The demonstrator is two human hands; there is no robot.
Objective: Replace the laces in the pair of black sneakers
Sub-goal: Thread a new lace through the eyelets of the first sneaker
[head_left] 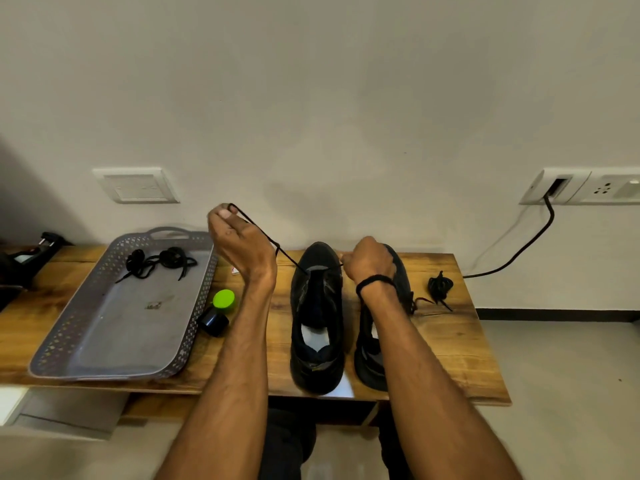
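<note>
Where view was blocked: R forearm hid much of sneaker 2; white-red scrap sat half behind L wrist; clamp-like gear was cut off at the desk's left edge.
Writing: none legible; mark on tray floor was too blurry.
L hand: raised over desk's far edge, thumb & fingertips pinched lace taut.
R hand: curled at toe end, fingertips hidden, gripped lace's short end.
Sneaker 1: desk mid, heel at near edge, lace thru a far eyelet.
Other laces: lace tangle in tray's far end; lace bundle nr right edge.
Green cap, black cylinder: betw tray & L forearm.
</note>
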